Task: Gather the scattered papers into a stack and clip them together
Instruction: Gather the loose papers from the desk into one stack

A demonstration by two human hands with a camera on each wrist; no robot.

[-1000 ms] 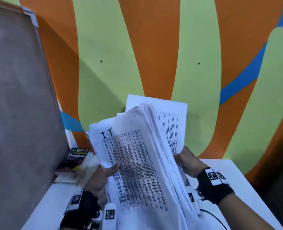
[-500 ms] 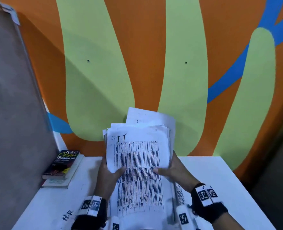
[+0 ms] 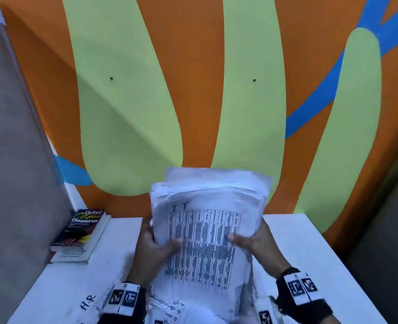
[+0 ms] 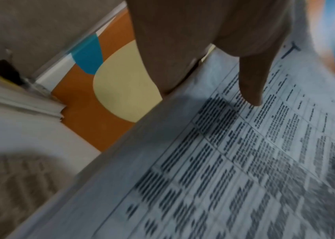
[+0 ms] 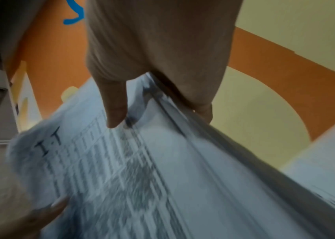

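Note:
A thick stack of printed papers [image 3: 205, 239] stands nearly upright over the white table [image 3: 310, 249], its top sheet a table of black text marked "I.T". My left hand [image 3: 156, 249] grips the stack's left edge, thumb on the front sheet. My right hand [image 3: 251, 239] grips the right edge the same way. In the left wrist view my left hand [image 4: 223, 48] lays its thumb on the printed stack [image 4: 234, 161]. The right wrist view has my right hand [image 5: 156, 64] clamping the stack [image 5: 142, 169] at its side edge. No clip is in view.
A black Oxford thesaurus [image 3: 79, 228] lies on another book at the table's left rear corner. More printed sheets [image 3: 167, 307] lie flat on the table under the stack. A grey board [image 3: 13, 160] stands on the left, a painted orange and green wall [image 3: 193, 90] behind.
The stack has come down from a fanned, tilted hold to a squared, upright one close to the table. My right thumb has moved onto the front sheet.

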